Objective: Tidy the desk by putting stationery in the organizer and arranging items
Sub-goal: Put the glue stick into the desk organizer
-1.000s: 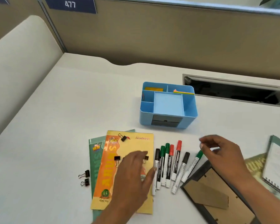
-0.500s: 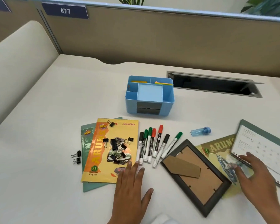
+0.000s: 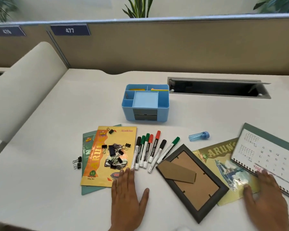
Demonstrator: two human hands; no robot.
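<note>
A blue organizer (image 3: 163, 112) stands mid-desk with yellow and green items in its back compartments. Several whiteboard markers (image 3: 150, 150) lie in a row in front of it. A pile of black binder clips (image 3: 114, 151) sits on a yellow notebook (image 3: 97, 157), which lies over a green notebook (image 3: 85, 147); two more clips (image 3: 78, 162) lie to its left. My left hand (image 3: 127, 197) lies flat on the desk, fingertips at the yellow notebook's corner. My right hand (image 3: 265, 200) rests flat, fingers on a desk calendar (image 3: 272, 154), thumb on another notebook (image 3: 223, 152).
A dark picture frame (image 3: 193, 182) lies face down between my hands. A small blue transparent case (image 3: 198, 136) lies right of the markers. An open cable tray (image 3: 218, 88) is set into the desk behind. A partition wall (image 3: 157, 47) closes the back.
Both hands have drawn back toward the near edge: the left left the clip pile, the right left the markers and now lies on the calendar. The camera tilted up.
</note>
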